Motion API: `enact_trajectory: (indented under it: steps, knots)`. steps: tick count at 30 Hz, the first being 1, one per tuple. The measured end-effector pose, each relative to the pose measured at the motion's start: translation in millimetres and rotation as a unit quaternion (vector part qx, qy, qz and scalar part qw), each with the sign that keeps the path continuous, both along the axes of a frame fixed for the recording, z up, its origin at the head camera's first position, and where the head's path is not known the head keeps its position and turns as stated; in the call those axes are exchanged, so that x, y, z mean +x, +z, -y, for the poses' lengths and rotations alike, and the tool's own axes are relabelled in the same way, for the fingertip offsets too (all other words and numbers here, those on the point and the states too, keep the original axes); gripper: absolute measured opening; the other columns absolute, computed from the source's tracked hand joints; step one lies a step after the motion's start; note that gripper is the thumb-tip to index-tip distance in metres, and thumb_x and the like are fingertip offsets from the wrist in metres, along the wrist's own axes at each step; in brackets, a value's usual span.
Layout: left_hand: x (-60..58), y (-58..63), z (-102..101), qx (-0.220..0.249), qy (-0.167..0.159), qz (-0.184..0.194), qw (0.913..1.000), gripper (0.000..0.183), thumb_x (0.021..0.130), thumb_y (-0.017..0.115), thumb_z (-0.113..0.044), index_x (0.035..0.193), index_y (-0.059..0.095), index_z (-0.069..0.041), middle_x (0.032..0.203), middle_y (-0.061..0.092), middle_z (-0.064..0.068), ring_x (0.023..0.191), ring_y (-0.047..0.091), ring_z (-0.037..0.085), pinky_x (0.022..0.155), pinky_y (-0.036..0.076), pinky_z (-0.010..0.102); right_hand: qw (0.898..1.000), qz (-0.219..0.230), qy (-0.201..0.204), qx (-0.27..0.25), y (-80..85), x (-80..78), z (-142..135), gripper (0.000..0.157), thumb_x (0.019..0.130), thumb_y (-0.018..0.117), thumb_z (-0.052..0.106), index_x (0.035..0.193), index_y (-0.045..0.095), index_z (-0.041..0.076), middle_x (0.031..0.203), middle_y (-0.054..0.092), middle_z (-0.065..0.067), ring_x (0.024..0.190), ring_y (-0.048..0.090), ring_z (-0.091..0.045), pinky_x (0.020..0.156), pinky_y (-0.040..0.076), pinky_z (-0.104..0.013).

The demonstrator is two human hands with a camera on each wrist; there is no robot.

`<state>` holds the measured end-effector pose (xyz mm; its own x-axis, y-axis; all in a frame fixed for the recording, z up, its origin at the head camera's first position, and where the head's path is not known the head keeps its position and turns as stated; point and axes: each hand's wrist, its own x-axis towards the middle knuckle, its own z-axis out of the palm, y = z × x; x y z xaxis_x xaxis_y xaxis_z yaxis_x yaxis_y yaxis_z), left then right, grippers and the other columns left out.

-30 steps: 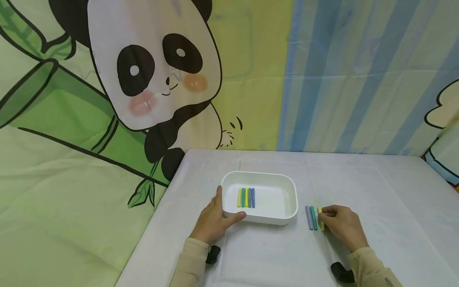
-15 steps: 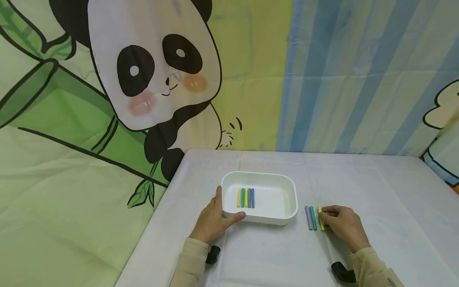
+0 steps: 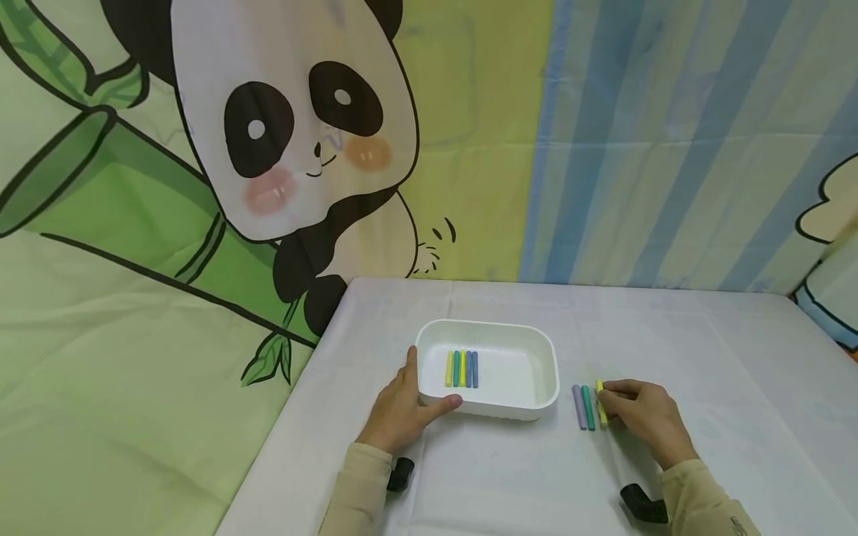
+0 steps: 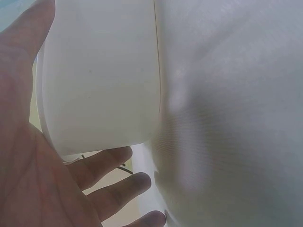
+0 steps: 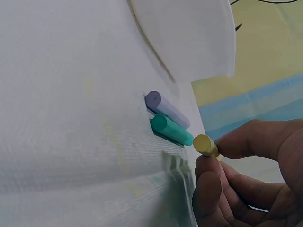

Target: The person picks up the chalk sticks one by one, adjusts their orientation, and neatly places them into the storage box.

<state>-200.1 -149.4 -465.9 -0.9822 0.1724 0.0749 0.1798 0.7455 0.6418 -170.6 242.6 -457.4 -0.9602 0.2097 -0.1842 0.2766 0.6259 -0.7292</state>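
My right hand (image 3: pixel 646 417) pinches a yellow chalk stick (image 5: pixel 204 144) between thumb and fingers, just right of two others on the cloth. Those two, a green chalk stick (image 5: pixel 170 130) and a purple chalk stick (image 5: pixel 165 109), lie side by side. At the left end of a white tray (image 3: pixel 509 411), my left hand (image 3: pixel 398 409) touches the corner with thumb and fingers spread, the thumb along the front rim. Inside the tray, a row of several chalk sticks (image 3: pixel 462 369) in yellow, green and blue stands toward the left. The left wrist view shows the tray wall (image 4: pixel 99 80) against the palm.
A white cloth (image 3: pixel 737 372) covers the table, which meets a printed curtain (image 3: pixel 469 149) with a panda and stripes at the back. Dark wrist camera mounts (image 3: pixel 643 504) hang below both sleeves.
My right hand has raised the yellow chalk stick slightly beside the green one. The left hand keeps its place on the tray, and the head view has shifted a little.
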Motion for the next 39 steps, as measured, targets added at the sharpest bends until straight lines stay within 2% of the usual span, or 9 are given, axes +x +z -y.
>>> enact_trajectory:
  steps: [6, 14, 29, 39]
  knots:
    - [0.6, 1.3, -0.7, 0.001, 0.000, 0.002, 1.0000, 0.131, 0.073, 0.063, -0.085, 0.164, 0.003, -0.012, 0.161, 0.033, 0.015, 0.140, 0.043, 0.036, 0.111, 0.038, 0.053, 1.000, -0.002, -0.004, -0.011, 3.6, -1.4, 2.1, 0.058, 0.095, 0.067, 0.040, 0.135, 0.062, -0.002, 0.104, 0.072, -0.007, 0.083, 0.065, -0.018, 0.071, 0.050, -0.032]
    - [1.2, 1.2, -1.4, -0.001, 0.003, 0.005, 1.0000, 0.131, 0.073, 0.063, -0.085, 0.164, 0.003, -0.013, 0.162, 0.033, 0.014, 0.140, 0.043, 0.036, 0.111, 0.038, 0.053, 0.998, -0.014, 0.004, -0.054, 12.4, -2.8, 11.3, 0.058, 0.096, 0.067, 0.037, 0.137, 0.059, -0.003, 0.120, 0.069, -0.017, 0.087, 0.068, -0.017, 0.078, 0.057, -0.037]
    - [1.5, 2.4, -2.4, 0.002, 0.004, 0.008, 1.0000, 0.131, 0.074, 0.065, -0.083, 0.164, 0.004, -0.012, 0.162, 0.031, 0.013, 0.141, 0.042, 0.035, 0.111, 0.038, 0.053, 0.996, -0.018, 0.017, -0.088, 27.5, -7.8, 30.2, 0.058, 0.098, 0.065, 0.038, 0.140, 0.056, -0.001, 0.118, 0.068, -0.013, 0.091, 0.067, -0.021, 0.089, 0.052, -0.049]
    - [0.6, 1.9, -2.4, 0.001, 0.003, 0.006, 1.0000, 0.131, 0.074, 0.064, -0.084, 0.164, 0.003, -0.012, 0.162, 0.032, 0.014, 0.140, 0.042, 0.035, 0.112, 0.038, 0.053, 0.992, -0.039, 0.033, -0.119, 37.0, -13.3, 45.9, 0.056, 0.098, 0.066, 0.036, 0.139, 0.057, -0.002, 0.119, 0.068, -0.015, 0.094, 0.067, -0.022, 0.091, 0.054, -0.046]
